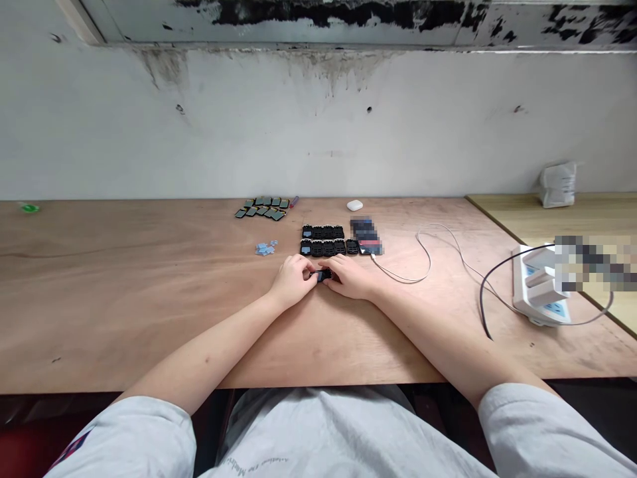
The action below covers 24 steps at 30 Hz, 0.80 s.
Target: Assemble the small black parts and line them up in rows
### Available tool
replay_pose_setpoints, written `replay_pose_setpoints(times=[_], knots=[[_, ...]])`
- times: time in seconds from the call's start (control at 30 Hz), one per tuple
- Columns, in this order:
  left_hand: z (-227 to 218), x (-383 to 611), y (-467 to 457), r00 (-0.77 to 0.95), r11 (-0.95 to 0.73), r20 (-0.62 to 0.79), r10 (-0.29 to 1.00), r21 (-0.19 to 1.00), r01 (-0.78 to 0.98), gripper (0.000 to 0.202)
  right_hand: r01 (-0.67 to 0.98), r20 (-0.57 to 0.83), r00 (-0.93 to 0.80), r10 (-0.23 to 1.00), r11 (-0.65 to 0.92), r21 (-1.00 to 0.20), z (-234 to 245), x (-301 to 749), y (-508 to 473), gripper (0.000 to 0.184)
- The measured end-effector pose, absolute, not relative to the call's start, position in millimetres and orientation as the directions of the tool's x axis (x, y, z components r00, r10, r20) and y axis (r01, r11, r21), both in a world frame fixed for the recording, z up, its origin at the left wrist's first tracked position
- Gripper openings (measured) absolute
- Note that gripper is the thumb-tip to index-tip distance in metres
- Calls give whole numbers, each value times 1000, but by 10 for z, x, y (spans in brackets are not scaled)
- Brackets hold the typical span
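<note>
My left hand [293, 279] and my right hand [351, 277] meet at the middle of the plywood table [149, 299], both pinching a small black plastic part [323, 275]. Fingers hide most of that part. Just beyond my hands lie two rows of black plastic frames [323, 239], with the nearer row almost reaching my fingertips. To the left of those rows sits a small pile of light blue pads [265, 248]. Further back lie several dark, gold-edged rectangular pieces [262, 208].
A blurred stack [365, 236] adjoins the frames' right end, with a thin white cable [423, 259] running right towards a white power strip [540, 285]. A white oval case [355, 205] lies near the wall. A paler table [547, 212] adjoins at right, holding a white bag [557, 186].
</note>
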State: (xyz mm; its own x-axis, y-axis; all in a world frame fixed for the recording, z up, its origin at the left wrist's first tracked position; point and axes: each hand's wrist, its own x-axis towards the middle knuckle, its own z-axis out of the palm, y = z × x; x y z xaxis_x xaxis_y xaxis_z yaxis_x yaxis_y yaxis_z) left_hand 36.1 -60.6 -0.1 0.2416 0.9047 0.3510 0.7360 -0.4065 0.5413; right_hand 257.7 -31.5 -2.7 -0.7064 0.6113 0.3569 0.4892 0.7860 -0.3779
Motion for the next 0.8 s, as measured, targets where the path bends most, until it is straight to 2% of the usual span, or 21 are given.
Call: replay_pose_setpoints(times=[0.13,0.2,0.6,0.8], knots=[[70,226,-611,554,-669,375,743,447,594,23,481,354,-713,605,789,-382,7,2574,-328,41],[82,176,-607,642,-734,358,677,395,553,24,487,352,-710,610,786,-381,7,2572,-330,39],[56,152,-547,624,-697,326,710,451,558,27,491,351,-715,604,792,-363,13,2575,-335,38],[129,175,-563,648,-689,249,719,374,621,26,494,344,-714,610,787,-370,17,2572,-328,37]])
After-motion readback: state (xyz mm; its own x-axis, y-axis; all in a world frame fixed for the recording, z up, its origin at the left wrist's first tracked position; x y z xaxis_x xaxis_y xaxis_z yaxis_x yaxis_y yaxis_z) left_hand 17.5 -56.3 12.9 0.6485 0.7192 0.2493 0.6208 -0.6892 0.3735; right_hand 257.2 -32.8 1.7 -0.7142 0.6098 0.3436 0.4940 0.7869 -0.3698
